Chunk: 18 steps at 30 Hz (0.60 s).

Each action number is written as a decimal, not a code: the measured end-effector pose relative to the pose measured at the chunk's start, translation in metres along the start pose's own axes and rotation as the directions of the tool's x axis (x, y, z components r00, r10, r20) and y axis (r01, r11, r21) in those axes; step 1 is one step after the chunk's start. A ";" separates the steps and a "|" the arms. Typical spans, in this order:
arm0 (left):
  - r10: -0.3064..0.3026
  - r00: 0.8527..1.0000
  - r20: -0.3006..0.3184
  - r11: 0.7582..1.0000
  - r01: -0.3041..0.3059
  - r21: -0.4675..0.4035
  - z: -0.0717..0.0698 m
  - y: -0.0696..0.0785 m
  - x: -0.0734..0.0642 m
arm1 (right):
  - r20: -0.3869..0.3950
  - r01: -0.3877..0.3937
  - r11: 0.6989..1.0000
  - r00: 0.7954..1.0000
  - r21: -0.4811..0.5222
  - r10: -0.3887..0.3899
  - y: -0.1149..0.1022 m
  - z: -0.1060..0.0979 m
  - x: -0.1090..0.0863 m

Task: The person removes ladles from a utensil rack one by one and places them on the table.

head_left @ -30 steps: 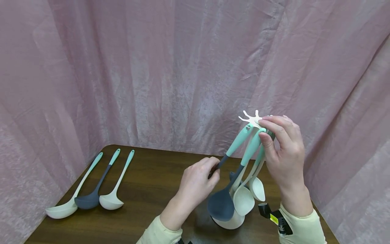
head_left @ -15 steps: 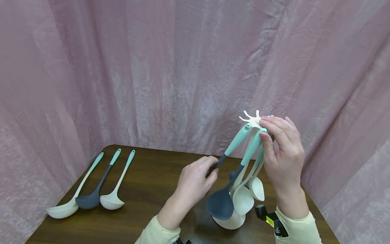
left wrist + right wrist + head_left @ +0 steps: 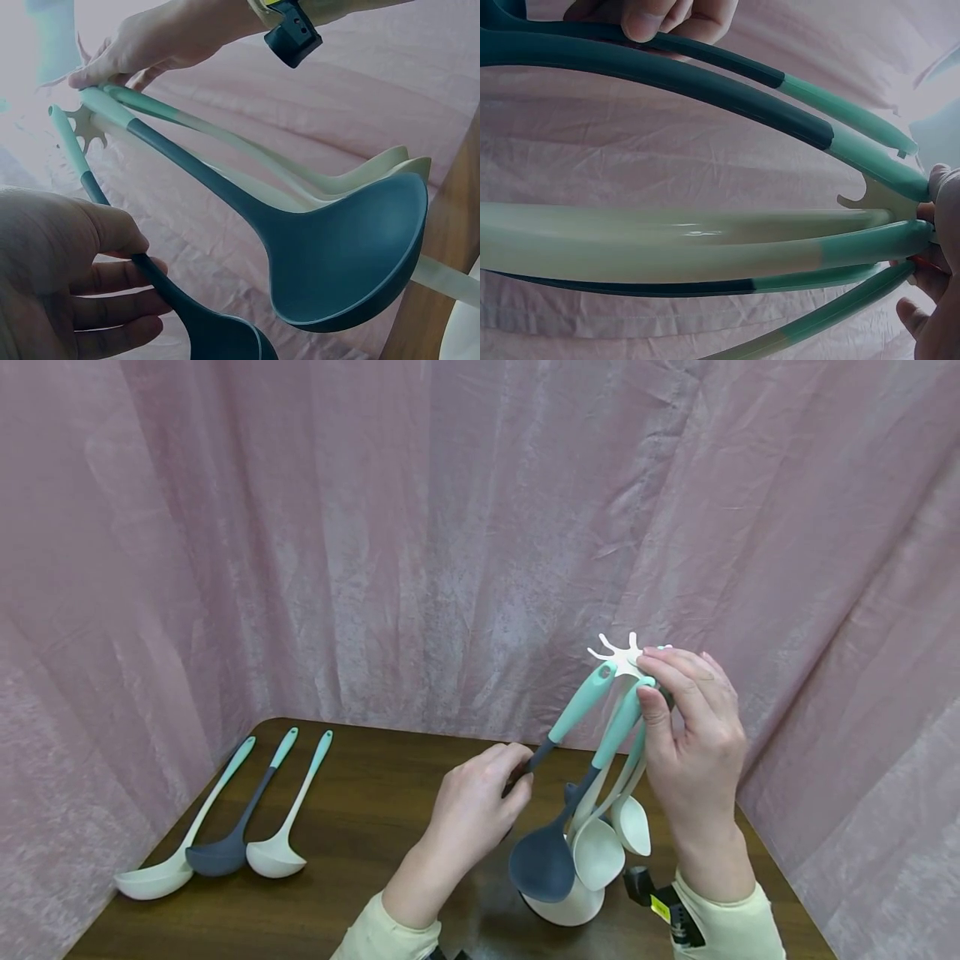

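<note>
My left hand (image 3: pixel 476 802) pinches the dark shaft of a slim ladle (image 3: pixel 154 274) with a mint handle. Its bowl shows partly at the bottom of the left wrist view; the hand hides it in the head view. The handle's top end is beside the hooks of a white utensil rack (image 3: pixel 624 662), tilted left of it. My right hand (image 3: pixel 701 727) grips the rack's top, with the thumb by the handle end of a larger dark ladle (image 3: pixel 542 864). That ladle hangs from the rack, along with white-bowled utensils (image 3: pixel 598 853) behind it.
Three ladles lie side by side at the table's left: a white one (image 3: pixel 153 878), a dark one (image 3: pixel 216 856) and another white one (image 3: pixel 274 857). The rack's white round base (image 3: pixel 570 907) stands on the wooden table (image 3: pixel 375 810). Pink curtains (image 3: pixel 450 568) surround the table.
My left hand and the slim ladle have shifted slightly left, and the handle's end has come away from the rack's hook. My right hand stays at the rack's top.
</note>
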<state>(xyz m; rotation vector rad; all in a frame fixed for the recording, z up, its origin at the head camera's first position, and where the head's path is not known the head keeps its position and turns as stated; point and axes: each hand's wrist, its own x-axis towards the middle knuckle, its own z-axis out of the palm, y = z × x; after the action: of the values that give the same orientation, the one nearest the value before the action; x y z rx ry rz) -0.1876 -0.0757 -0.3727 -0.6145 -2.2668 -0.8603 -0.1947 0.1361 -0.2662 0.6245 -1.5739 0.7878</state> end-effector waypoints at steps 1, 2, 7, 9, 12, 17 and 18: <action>0.001 1.000 -0.002 1.000 -0.001 0.000 0.000 0.000 0.000 | 0.002 -0.001 1.000 1.000 -0.002 0.001 0.000 0.000 0.000; 0.002 1.000 -0.004 1.000 -0.002 0.001 -0.001 0.000 0.000 | 0.003 -0.002 1.000 1.000 -0.004 0.002 0.000 0.000 0.000; 0.004 1.000 -0.008 1.000 -0.004 0.004 -0.004 -0.001 0.000 | 0.007 -0.007 1.000 1.000 -0.013 0.007 0.000 0.000 -0.001; 0.003 1.000 -0.007 1.000 -0.003 0.002 -0.005 -0.002 0.000 | 0.011 -0.010 1.000 1.000 -0.018 0.010 -0.001 -0.001 -0.001; 0.001 1.000 -0.006 1.000 -0.001 -0.003 -0.007 -0.003 0.000 | 0.013 -0.014 1.000 1.000 -0.022 0.014 -0.001 -0.001 -0.001; -0.003 1.000 -0.005 1.000 0.003 -0.006 -0.011 -0.005 -0.001 | -0.003 -0.013 1.000 1.000 -0.028 0.013 -0.003 0.001 -0.002; -0.004 1.000 -0.005 1.000 0.004 -0.006 -0.012 -0.005 -0.001 | -0.008 -0.012 0.999 1.000 -0.030 0.012 -0.004 0.001 -0.002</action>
<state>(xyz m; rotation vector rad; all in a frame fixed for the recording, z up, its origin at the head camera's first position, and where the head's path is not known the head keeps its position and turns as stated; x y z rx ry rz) -0.1855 -0.0881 -0.3683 -0.6094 -2.2626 -0.8699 -0.1923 0.1330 -0.2674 0.5901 -1.5810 0.7738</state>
